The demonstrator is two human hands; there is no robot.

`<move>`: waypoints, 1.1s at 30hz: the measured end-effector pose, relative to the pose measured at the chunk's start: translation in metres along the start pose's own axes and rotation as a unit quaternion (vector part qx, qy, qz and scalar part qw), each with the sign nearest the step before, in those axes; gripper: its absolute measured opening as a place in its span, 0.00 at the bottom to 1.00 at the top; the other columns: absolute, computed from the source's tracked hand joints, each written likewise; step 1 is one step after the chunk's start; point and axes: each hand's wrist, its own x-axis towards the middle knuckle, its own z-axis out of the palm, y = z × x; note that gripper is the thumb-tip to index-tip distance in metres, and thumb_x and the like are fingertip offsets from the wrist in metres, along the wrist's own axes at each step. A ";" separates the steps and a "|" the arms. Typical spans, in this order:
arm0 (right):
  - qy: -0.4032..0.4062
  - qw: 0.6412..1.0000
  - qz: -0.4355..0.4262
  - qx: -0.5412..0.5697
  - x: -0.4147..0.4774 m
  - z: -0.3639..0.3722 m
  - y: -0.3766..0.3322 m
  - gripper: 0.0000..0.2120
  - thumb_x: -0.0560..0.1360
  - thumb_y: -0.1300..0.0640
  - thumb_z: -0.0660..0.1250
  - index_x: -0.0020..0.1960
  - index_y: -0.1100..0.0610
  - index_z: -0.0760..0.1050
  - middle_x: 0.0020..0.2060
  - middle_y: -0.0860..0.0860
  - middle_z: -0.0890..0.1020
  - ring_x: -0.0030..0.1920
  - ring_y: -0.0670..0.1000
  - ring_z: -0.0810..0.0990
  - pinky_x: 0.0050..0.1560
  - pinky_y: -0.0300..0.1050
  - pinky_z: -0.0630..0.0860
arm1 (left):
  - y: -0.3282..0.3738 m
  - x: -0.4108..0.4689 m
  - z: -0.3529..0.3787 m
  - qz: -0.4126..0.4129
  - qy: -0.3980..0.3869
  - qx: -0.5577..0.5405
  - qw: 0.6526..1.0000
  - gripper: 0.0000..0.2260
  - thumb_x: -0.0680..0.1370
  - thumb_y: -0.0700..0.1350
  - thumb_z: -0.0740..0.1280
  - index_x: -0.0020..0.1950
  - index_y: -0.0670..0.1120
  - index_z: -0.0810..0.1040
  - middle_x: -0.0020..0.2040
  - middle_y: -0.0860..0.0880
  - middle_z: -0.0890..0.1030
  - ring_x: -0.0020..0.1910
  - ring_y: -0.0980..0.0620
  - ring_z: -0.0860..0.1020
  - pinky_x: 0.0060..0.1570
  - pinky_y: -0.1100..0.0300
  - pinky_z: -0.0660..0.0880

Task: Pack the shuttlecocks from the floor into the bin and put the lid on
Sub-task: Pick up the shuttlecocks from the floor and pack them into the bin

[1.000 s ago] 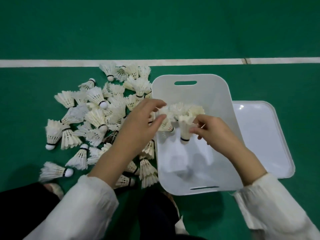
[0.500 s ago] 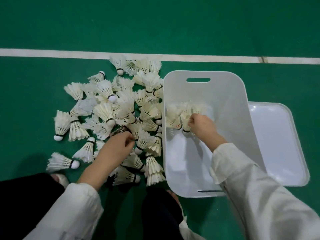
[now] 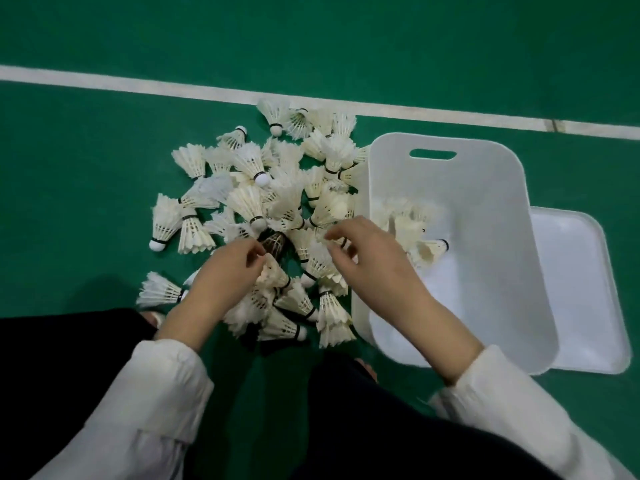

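Both hands hang over the pile of shuttlecocks (image 3: 277,209) on the green floor (image 3: 86,168), just left of the bin (image 3: 491,202). The left hand (image 3: 225,275) curls its fingers round one shuttlecock (image 3: 273,276). The right hand (image 3: 374,265) reaches down with bent fingers beside the bin's left wall; whether it grips anything I cannot tell. A few shuttlecocks (image 3: 412,226) lie inside the bin, with most of its bottom bare. The lid (image 3: 585,289) lies flat at the bin's right side.
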 end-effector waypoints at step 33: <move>-0.091 0.961 -0.004 -0.261 -0.029 -0.018 -0.064 0.09 0.78 0.52 0.62 0.49 0.58 0.73 0.46 0.55 0.81 0.47 0.56 0.78 0.39 0.44 0.65 | -0.052 -0.052 0.026 -0.077 0.090 -0.155 0.981 0.08 0.76 0.40 0.62 0.46 0.39 0.80 0.46 0.41 0.80 0.47 0.43 0.76 0.44 0.55 0.71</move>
